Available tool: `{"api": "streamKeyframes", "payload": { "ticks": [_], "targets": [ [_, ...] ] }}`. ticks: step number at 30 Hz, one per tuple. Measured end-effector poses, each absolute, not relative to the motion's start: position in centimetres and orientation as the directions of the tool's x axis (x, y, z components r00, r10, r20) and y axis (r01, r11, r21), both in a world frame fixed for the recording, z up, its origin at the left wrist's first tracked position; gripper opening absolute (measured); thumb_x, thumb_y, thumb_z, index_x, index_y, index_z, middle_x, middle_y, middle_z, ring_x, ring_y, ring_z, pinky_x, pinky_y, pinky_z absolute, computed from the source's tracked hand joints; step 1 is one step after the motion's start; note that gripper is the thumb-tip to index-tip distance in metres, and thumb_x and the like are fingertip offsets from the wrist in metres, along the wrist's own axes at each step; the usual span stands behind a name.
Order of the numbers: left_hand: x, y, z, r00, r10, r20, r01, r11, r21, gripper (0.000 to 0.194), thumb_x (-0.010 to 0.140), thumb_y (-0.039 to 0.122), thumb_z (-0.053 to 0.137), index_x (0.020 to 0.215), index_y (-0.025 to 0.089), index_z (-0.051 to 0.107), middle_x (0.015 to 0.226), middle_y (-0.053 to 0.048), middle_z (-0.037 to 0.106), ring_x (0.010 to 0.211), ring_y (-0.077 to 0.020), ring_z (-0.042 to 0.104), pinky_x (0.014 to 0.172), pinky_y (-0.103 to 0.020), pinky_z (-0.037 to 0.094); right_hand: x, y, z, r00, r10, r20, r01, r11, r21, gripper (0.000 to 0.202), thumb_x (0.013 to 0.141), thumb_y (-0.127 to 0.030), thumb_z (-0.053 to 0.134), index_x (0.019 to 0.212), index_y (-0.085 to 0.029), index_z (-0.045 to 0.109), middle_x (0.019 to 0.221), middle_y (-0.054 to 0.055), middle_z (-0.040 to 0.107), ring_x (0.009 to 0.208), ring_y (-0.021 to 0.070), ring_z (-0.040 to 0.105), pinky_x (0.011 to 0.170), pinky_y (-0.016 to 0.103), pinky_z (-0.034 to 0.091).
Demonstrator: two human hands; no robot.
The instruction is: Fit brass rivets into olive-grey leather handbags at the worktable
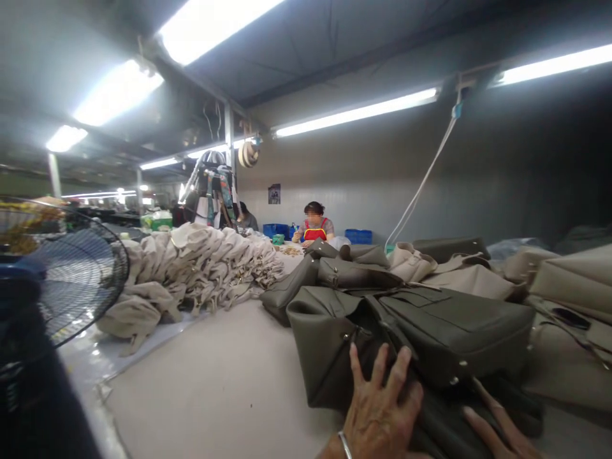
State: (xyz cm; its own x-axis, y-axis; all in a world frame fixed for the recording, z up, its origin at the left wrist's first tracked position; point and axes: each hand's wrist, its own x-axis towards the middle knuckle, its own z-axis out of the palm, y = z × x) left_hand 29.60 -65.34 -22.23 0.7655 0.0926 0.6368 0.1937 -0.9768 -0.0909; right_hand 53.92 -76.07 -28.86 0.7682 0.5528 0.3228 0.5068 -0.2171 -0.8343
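A dark olive handbag (325, 344) lies in front of me at the lower right, its side gusset facing left and a small metal stud showing near its opening. My left hand (382, 408), with a silver bangle at the wrist, rests on it with fingers spread. Further right, my right hand (502, 427) touches the lower part of the dark leather, two digits stretched apart; the bottom edge cuts off the rest of it. Another olive bag (459, 319) lies against the first, flat side up, with metal studs at its corners.
Beige bags (574, 280) are piled at the right. A heap of beige fabric pieces (201, 268) lies at the left on the covered table (215, 382). A black fan (81, 268) stands at the left edge. Across the table sits a co-worker (318, 226) beside blue crates (358, 236).
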Motion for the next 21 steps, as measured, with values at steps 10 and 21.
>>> {"api": "streamKeyframes", "payload": {
  "ticks": [10,21],
  "targets": [
    [26.7,-61.4,-25.4,0.719,0.402,0.567,0.356,-0.914,0.196,0.073,0.078,0.058,0.056,0.141,0.029,0.032,0.156,-0.003,0.009,0.142,-0.0367,0.011,0.104,-0.079,0.012,42.4,-64.9,-28.8,0.644,0.712,0.28,0.413,-0.015,-0.911,0.09,0.07,-0.07,0.043,0.137,-0.011,0.032,0.143,0.021,0.038,0.135,0.0313,0.033,0.11,0.045,0.029],
    [25.7,-59.7,-29.0,0.755,0.481,0.445,0.473,-0.87,0.136,0.047,0.088,0.02,0.041,0.135,0.024,0.042,0.145,-0.005,0.042,0.14,-0.0266,0.021,0.108,-0.072,0.01,40.3,-66.6,-26.7,0.5,0.865,-0.041,0.208,-0.167,-0.964,0.078,0.07,-0.046,0.066,0.133,-0.015,0.032,0.073,0.004,0.065,0.064,0.0222,0.065,0.066,0.041,0.054]
  ]
}}
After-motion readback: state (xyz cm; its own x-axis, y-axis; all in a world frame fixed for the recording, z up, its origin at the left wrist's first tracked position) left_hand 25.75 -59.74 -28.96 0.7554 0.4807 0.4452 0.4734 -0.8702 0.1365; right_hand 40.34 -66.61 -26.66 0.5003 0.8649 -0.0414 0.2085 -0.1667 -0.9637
